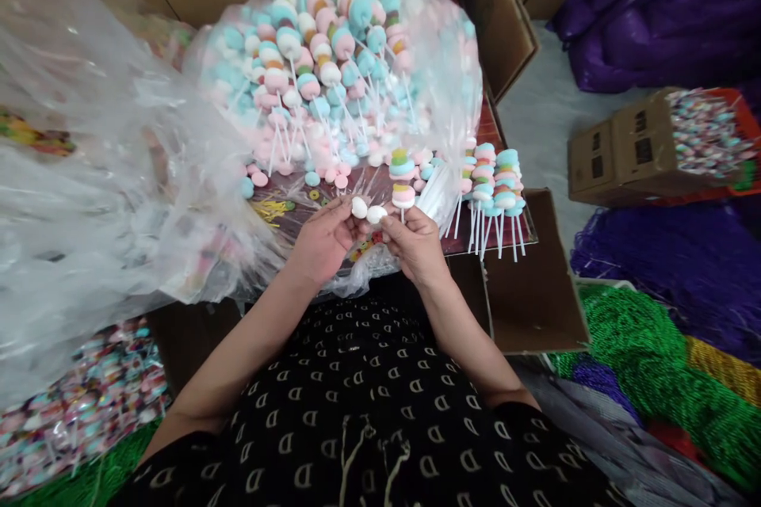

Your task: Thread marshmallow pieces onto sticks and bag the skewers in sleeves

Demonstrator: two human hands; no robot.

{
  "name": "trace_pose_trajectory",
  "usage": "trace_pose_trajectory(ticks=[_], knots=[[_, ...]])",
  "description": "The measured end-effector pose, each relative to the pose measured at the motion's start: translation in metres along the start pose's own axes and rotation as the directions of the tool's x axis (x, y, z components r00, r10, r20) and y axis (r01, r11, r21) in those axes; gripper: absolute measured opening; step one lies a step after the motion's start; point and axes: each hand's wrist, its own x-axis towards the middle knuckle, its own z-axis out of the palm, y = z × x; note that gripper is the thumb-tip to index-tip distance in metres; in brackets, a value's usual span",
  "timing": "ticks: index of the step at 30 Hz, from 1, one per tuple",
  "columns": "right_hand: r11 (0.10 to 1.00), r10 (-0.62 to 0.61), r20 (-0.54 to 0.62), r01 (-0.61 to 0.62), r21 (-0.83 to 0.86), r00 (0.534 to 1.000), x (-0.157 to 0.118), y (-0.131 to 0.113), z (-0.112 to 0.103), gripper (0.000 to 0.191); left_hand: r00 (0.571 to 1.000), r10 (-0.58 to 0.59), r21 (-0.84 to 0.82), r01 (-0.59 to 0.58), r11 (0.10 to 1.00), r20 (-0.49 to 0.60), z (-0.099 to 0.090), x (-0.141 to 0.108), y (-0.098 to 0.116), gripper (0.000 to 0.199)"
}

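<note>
My left hand [326, 239] pinches a white marshmallow [359, 207] between its fingers. A second white marshmallow [376, 215] is pinched by my right hand [419, 242], and the two pieces sit side by side, almost touching. Just above my right hand rises a marshmallow skewer [403, 184] with green, blue, white, pink and yellow pieces; its stick runs down to the fingers, and I cannot tell whether they grip it. Behind my hands, a large clear plastic bag [457, 79] holds loose marshmallows and several finished skewers [321, 40] lying on top.
Several more skewers [505, 178] lie at the table's right edge, by white sticks [437, 194]. Clear plastic sheeting [119, 174] covers the left side. An open cardboard box [529, 277] stands at the right, with green strands [636, 333] beyond. Wrapped sweets [89, 396] lie lower left.
</note>
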Motion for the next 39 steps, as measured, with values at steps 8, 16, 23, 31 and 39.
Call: trace_pose_trajectory(ticks=[8, 16, 23, 31, 39], knots=[[0.999, 0.011, 0.021, -0.01, -0.045, 1.0, 0.0, 0.006, -0.001, 0.039, 0.974, 0.222, 0.359, -0.192, 0.913, -0.044, -0.001, 0.0, -0.018, 0.031], [0.992, -0.076, -0.001, 0.076, -0.104, 0.997, 0.0, 0.012, -0.003, 0.034, 0.963, 0.249, 0.62, -0.257, 0.741, 0.101, -0.004, -0.014, -0.002, 0.033], [0.994, -0.058, 0.08, 0.066, -0.092, 0.995, -0.004, 0.005, 0.004, 0.039, 0.963, 0.21, 0.697, -0.267, 0.665, 0.169, -0.009, -0.017, 0.002, 0.031], [0.996, -0.043, 0.026, 0.045, -0.077, 0.999, -0.003, 0.013, 0.008, 0.036, 0.962, 0.215, 0.607, -0.274, 0.746, 0.171, -0.009, -0.017, -0.002, 0.033], [0.992, -0.039, 0.058, 0.045, -0.114, 0.998, -0.005, 0.01, 0.002, 0.029, 0.981, 0.179, 0.485, -0.12, 0.866, -0.077, -0.014, -0.011, -0.012, 0.02]])
